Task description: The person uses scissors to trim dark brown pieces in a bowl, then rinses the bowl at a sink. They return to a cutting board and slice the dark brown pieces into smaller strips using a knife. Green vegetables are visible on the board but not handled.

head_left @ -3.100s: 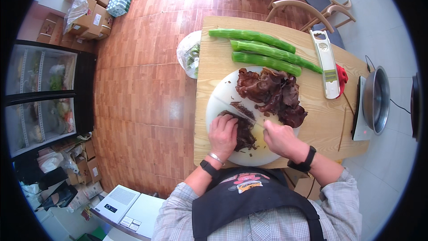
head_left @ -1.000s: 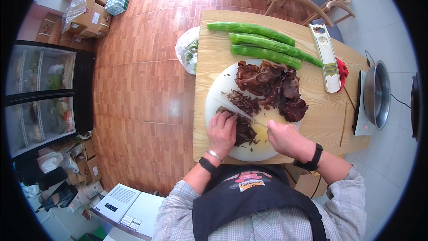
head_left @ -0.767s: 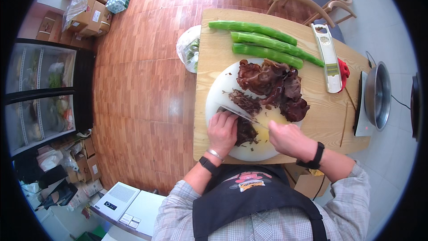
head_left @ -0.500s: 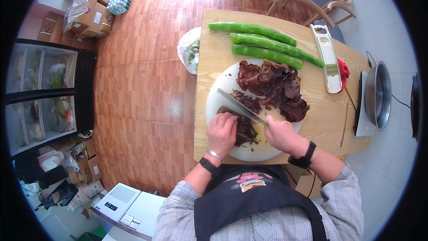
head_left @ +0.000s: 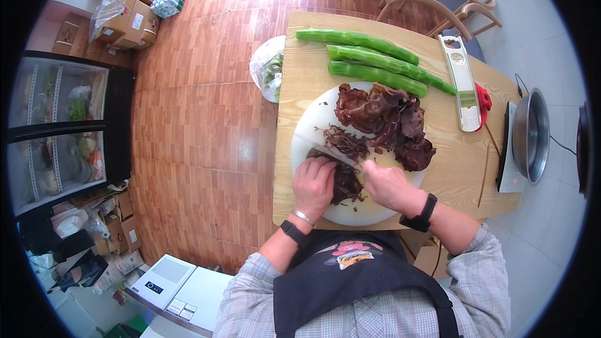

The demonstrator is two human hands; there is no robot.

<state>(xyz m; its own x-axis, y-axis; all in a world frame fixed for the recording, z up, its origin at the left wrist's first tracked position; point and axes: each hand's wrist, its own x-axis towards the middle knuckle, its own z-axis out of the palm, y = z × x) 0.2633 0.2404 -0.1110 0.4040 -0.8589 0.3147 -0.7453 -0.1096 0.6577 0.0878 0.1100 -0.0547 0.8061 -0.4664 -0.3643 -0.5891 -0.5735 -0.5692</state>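
Note:
On a round white cutting board, my left hand presses curled fingers onto a dark piece of wood ear mushroom. My right hand is wrapped round the handle of a kitchen knife. Its blade, smeared by motion, slants up and left along the far edge of that piece, close to my left fingertips. Beyond the blade lies a heap of thin mushroom shreds. Larger uncut wood ear mushrooms are piled at the board's far right. My left fingers hide part of the held piece.
Three peeled green stalks lie across the wooden table beyond the board. To the right are a white grater, a red cloth, a chopstick-like stick and a metal bowl. A plastic bag hangs by the left edge.
The blade has shifted toward my left fingers and is now blurred. The shreds beyond it lie more exposed and spread out. My right hand has moved slightly left; my left hand stays on the mushroom.

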